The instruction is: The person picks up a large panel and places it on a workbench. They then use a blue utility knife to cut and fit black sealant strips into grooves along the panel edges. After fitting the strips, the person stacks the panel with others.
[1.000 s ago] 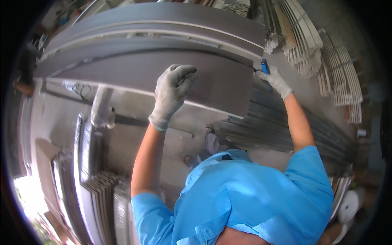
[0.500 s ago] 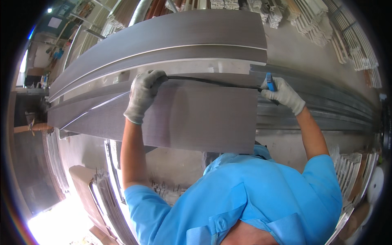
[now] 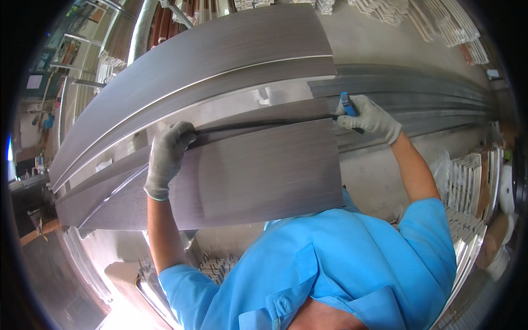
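My left hand (image 3: 166, 157), in a pale work glove, grips a thin, flexible dark strip (image 3: 247, 125). The strip runs rightward along the raised edge of a long brown-grey panel (image 3: 269, 165). At its right end, my gloved right hand (image 3: 367, 118) is closed round a blue-and-black hand tool (image 3: 347, 104), possibly a utility knife. The strip's end reaches the fingers of that hand; whether they pinch it is hidden. A thin pale line (image 3: 114, 193) crosses the panel slantwise left of my left hand.
Beyond lies a second long brown-grey panel (image 3: 236, 44). Dark metal profiles (image 3: 412, 99) stretch away on the right. Stacks of pale profiles (image 3: 456, 25) stand at the far right, with more bundles (image 3: 465, 187) near my right arm. A wrapped stack (image 3: 124, 275) leans at lower left.
The view has shifted, and both hands appear farther left. My left hand is lower, and the strip now lies closer along the panel's edge. Both grips stay closed.
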Available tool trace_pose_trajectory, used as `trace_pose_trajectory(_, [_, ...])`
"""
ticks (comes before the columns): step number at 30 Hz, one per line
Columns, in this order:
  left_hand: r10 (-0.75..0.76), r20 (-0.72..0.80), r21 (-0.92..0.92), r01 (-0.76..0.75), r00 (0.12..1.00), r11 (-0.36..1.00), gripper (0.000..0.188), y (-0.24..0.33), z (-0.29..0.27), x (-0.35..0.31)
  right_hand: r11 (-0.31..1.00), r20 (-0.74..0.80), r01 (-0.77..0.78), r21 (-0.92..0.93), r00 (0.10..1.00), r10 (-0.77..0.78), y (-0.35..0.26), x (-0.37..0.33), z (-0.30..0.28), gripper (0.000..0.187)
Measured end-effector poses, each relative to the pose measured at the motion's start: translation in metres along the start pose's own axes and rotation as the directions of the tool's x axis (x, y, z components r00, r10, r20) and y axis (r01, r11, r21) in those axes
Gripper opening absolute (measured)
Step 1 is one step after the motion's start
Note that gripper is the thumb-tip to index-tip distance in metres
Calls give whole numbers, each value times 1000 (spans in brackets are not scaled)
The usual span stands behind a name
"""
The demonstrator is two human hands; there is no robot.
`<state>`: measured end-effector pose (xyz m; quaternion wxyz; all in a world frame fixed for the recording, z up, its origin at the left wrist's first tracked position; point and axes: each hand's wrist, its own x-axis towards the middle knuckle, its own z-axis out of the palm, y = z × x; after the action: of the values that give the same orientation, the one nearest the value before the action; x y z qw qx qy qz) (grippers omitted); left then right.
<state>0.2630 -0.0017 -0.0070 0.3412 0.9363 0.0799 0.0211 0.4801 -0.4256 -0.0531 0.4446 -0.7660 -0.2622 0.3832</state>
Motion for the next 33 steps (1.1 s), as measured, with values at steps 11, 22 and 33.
trace_pose_trajectory(11, [-179, -150, -213, 145, 972, 966, 10, 6, 17, -7, 795, -89, 188, -577, 953, -290, -88, 13, -28, 39])
trace_pose_trajectory(22, [-150, -91, -235, 126, 984, 964, 7, -7, 14, -5, 372, 370, 624, -688, 742, -559, -102, 65, 29, 21])
trace_pose_trajectory(33, [7, -41, -395, -23, 999, 918, 12, -21, 8, -4, 246, 516, 778, -578, 582, -629, -131, 140, 120, 24])
